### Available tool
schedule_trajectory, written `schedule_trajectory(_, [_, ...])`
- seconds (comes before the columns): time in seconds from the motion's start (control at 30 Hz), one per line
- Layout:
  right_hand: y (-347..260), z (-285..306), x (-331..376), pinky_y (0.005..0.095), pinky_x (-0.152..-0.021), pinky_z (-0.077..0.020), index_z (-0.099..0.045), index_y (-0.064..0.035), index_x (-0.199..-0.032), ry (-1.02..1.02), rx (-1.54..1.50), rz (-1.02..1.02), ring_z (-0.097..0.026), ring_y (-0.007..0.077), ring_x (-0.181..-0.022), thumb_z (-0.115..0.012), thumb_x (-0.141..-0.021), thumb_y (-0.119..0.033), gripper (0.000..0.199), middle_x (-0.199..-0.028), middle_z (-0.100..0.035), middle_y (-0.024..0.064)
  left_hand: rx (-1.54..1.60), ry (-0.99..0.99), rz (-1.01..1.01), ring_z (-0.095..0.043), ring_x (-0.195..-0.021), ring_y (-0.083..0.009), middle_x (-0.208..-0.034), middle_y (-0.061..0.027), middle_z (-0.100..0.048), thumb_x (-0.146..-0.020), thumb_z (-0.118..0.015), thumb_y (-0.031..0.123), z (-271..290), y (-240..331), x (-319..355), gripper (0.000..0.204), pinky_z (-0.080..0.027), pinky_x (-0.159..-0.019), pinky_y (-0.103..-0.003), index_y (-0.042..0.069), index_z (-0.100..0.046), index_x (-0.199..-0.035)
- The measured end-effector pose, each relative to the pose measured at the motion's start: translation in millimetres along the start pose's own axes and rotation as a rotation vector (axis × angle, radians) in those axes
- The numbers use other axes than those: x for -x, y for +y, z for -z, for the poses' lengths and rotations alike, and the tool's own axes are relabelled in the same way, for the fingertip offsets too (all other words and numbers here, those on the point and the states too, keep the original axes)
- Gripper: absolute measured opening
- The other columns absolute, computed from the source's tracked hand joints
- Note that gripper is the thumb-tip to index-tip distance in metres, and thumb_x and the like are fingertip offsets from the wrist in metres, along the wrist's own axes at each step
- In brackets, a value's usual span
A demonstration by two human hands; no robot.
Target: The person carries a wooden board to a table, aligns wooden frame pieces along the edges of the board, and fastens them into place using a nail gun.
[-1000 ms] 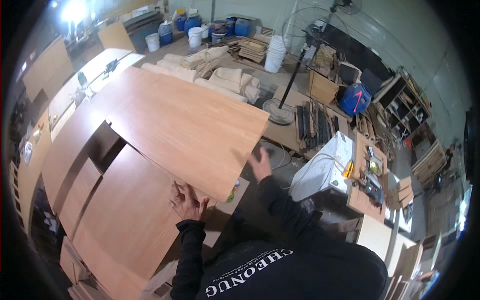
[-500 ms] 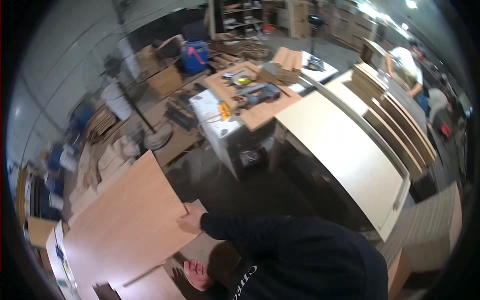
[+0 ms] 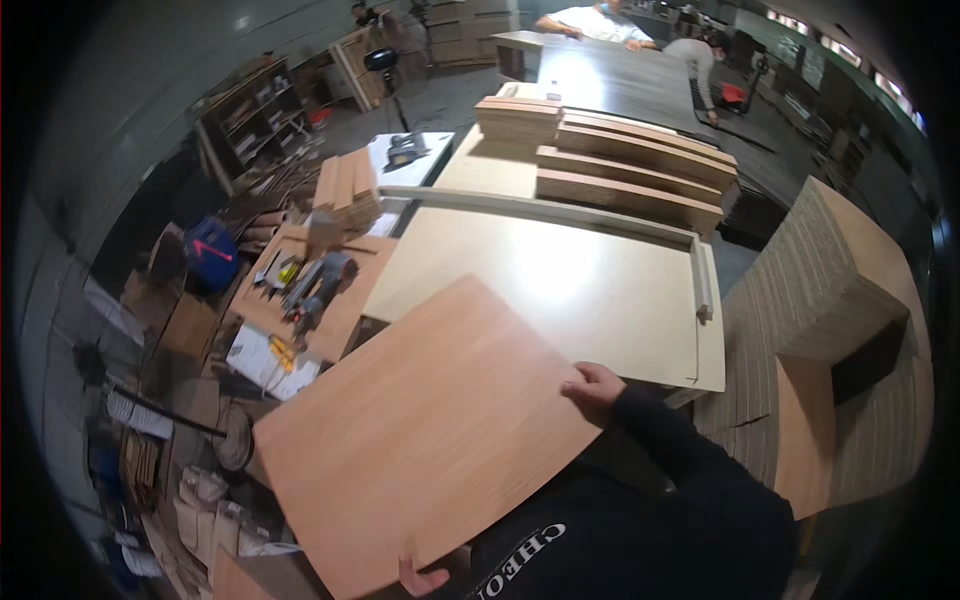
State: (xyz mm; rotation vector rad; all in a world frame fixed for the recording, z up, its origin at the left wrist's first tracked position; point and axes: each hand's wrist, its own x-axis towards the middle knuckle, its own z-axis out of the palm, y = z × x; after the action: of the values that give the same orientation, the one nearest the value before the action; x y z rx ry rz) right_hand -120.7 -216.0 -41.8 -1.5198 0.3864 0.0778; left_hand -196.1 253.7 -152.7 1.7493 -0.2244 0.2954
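The person carries a large flat rectangular panel of orange-brown wood laminate, held roughly level in front of the chest. The right hand is clamped on its far right edge, fingers curled over the top; the left hand grips the near bottom edge from underneath, only fingertips showing. The board spreads away leftward and forward from both grips. To do this well, I judge the panel should stay level and clear the pale cream worktable just beyond the right hand.
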Motion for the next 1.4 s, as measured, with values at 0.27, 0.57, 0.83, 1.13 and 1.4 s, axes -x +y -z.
schedule_trajectory(0.27, [71.6,103.3,59.3,0.0292,-0.074,-0.0435,-0.054,0.0035,-0.096,0.636,-0.089,-0.048,-0.055,0.0149,-0.083,-0.059,-0.077,-0.016,0.028,-0.089,-0.059,0.0104,0.599,-0.192,0.798,-0.049,-0.104,-0.0298,-0.114,-0.0144,-0.051,-0.083,-0.047,0.018,-190.8,30.3,-189.9,0.037,-0.039,-0.091,-0.044,0.001,-0.044,-0.116])
schedule_trajectory(0.57, [59.7,145.2,51.9,0.0365,-0.087,-0.0382,-0.045,-0.0023,-0.113,0.994,0.272,-0.308,-0.049,0.0295,-0.103,-0.064,-0.071,-0.027,0.052,-0.11,-0.051,0.0155,0.304,-0.964,1.31,-0.053,-0.1,-0.0312,-0.107,-0.0182,-0.055,-0.082,-0.045,0.046,-290.3,10.2,-293.8,0.056,-0.041,-0.088,-0.045,0.0,-0.046,-0.113])
schedule_trajectory(0.83, [44.1,114.1,21.2,0.0462,-0.097,-0.0256,-0.038,-0.0078,-0.122,0.865,0.713,-0.37,-0.028,0.0296,-0.122,-0.072,-0.061,-0.032,0.074,-0.133,-0.028,0.0126,0.057,-0.885,0.767,-0.053,-0.061,-0.0159,-0.073,-0.0083,-0.056,-0.081,-0.059,0.024,-308.4,-61.2,-452.8,0.028,-0.043,-0.052,-0.025,-0.001,-0.053,-0.092])
schedule_trajectory(1.13, [31.4,82.1,-24.4,0.058,-0.1,-0.0086,-0.037,-0.0232,-0.127,0.717,0.82,-0.434,-0.005,0.0302,-0.131,-0.075,-0.051,-0.046,0.088,-0.139,-0.017,0.0073,-0.481,-0.871,-0.18,-0.045,-0.073,-0.0208,-0.084,-0.0098,-0.041,-0.072,-0.065,0.019,-398.9,-84.8,-440.8,0.048,-0.04,-0.064,-0.031,-0.007,-0.051,-0.11])
schedule_trajectory(1.4, [20.8,95.5,-38.1,0.0603,-0.098,-0.0092,-0.034,-0.023,-0.129,0.609,0.901,-0.472,-0.004,0.033,-0.131,-0.073,-0.049,-0.052,0.094,-0.141,-0.013,0.0102,-0.484,-0.898,-0.119,-0.044,-0.067,-0.0214,-0.08,-0.0095,-0.038,-0.065,-0.065,0.014,-408.0,-51.1,-439.9,0.041,-0.039,-0.059,-0.031,-0.005,-0.053,-0.098])
